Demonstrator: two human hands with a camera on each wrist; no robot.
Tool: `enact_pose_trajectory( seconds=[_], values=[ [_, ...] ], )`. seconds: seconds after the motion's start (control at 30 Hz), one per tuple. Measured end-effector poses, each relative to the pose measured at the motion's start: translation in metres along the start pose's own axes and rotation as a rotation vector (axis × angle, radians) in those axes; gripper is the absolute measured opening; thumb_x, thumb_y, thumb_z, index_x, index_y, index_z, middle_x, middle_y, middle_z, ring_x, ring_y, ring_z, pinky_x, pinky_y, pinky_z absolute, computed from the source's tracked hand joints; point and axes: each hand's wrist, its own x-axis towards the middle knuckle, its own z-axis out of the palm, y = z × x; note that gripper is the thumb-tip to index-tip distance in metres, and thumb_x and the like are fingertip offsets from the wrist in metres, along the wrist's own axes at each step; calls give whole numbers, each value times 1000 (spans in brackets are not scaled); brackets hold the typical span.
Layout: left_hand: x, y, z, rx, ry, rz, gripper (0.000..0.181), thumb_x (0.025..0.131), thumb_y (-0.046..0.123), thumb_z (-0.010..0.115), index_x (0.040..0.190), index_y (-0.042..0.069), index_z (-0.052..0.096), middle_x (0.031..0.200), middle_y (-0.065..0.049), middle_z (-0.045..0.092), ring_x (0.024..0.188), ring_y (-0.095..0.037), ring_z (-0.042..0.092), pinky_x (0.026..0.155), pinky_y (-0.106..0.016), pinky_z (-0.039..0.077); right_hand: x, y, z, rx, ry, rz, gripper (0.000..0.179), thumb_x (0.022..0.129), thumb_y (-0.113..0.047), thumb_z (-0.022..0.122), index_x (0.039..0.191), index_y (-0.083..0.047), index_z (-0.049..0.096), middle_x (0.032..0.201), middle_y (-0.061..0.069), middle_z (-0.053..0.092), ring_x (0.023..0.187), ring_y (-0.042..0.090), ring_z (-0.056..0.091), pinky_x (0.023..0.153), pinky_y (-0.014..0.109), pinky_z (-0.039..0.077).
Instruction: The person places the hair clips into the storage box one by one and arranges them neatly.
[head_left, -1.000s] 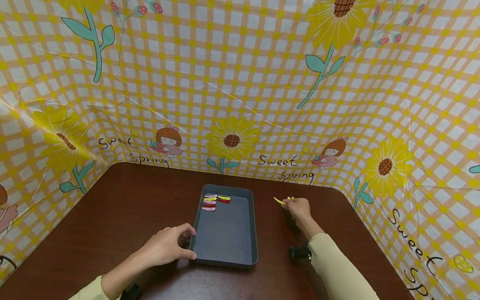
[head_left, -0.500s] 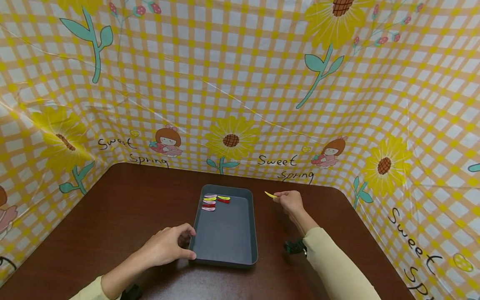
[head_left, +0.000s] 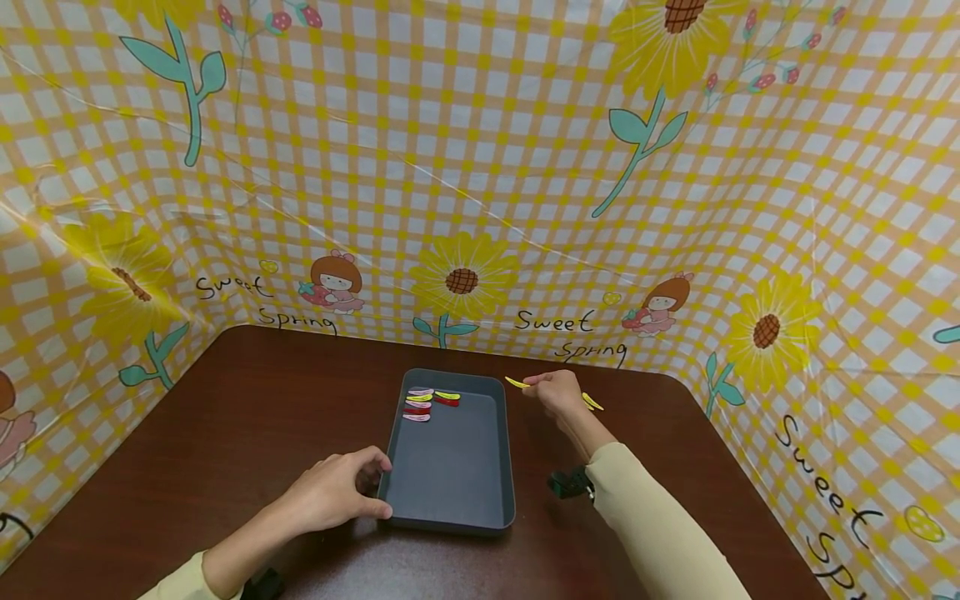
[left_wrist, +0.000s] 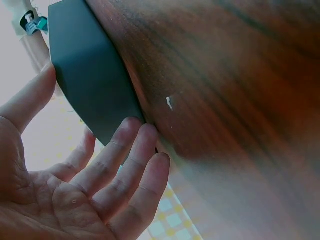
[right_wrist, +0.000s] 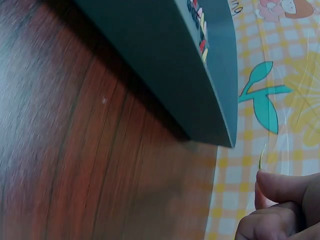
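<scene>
A dark grey tray (head_left: 450, 483) stands on the table with several snap hair clips lying at its far left. Pink, yellow and dark red clips form a column there, and a yellow clip (head_left: 447, 395) and a red clip (head_left: 447, 402) lie beside it. My left hand (head_left: 333, 492) rests against the tray's near left side, its fingers loosely spread along the outer wall in the left wrist view. To the right of the tray, my right hand (head_left: 558, 392) pinches a yellow hair clip (head_left: 515, 382) between thumb and finger, its tip pointing left, above the table.
More yellow clips (head_left: 592, 402) lie on the brown table (head_left: 300, 392) behind the right hand, partly hidden by it. A checked sunflower cloth (head_left: 480, 183) rises behind the table and along both sides.
My right hand has carried the yellow hair clip left toward the tray's far right corner. The clips behind it have come into view. My left hand and the tray stay put.
</scene>
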Motion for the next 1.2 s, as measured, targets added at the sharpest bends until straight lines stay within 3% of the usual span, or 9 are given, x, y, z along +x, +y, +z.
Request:
enact_pose_trajectory(
  seconds=[0.37,0.5,0.8,0.9,1.03,1.1,1.2],
  values=[
    [0,0,0,1,4,4,52,72,38,90,113,20,65,99,5,68,88,-14,62,71,-41,48,0,-15,23,11,-42,-16,23,91,-5,68,113,1,72,50,-7,47,38,8,20,41,25,23],
    [0,0,0,-2,-2,-2,52,72,38,90,114,20,65,100,5,68,88,-14,62,71,-41,48,-1,-20,33,25,-64,-16,22,90,-3,69,112,1,72,47,-8,34,39,8,21,41,24,22],
    [0,0,-1,-8,-9,-6,52,72,38,90,114,20,65,99,5,68,88,-14,62,72,-41,48,-1,-30,55,52,-69,-10,21,88,-1,71,108,2,73,47,-8,31,39,8,19,41,24,20],
    [0,1,-2,-8,-5,-5,52,72,37,90,114,20,65,99,5,68,88,-14,62,72,-41,48,-1,-32,62,57,-68,-8,19,88,-1,71,106,1,74,52,-6,45,39,8,19,41,24,21],
    [-1,2,-2,-8,-5,-6,52,72,38,90,114,20,64,100,4,68,88,-14,62,72,-41,48,-2,-30,71,50,-74,0,16,88,-1,71,103,0,75,76,2,69,41,10,20,42,24,22],
    [-2,3,-1,-6,-5,-7,52,72,38,90,113,20,64,100,4,68,89,-14,63,72,-41,48,-2,-29,75,52,-79,4,16,88,0,70,103,1,75,80,4,71,41,10,19,42,24,22],
    [-2,3,-1,-5,-2,-3,52,72,38,90,113,20,64,100,4,69,89,-15,63,72,-41,48,-1,-26,81,50,-86,3,17,87,1,70,103,1,75,65,1,64,41,9,17,41,24,21]
  ],
)
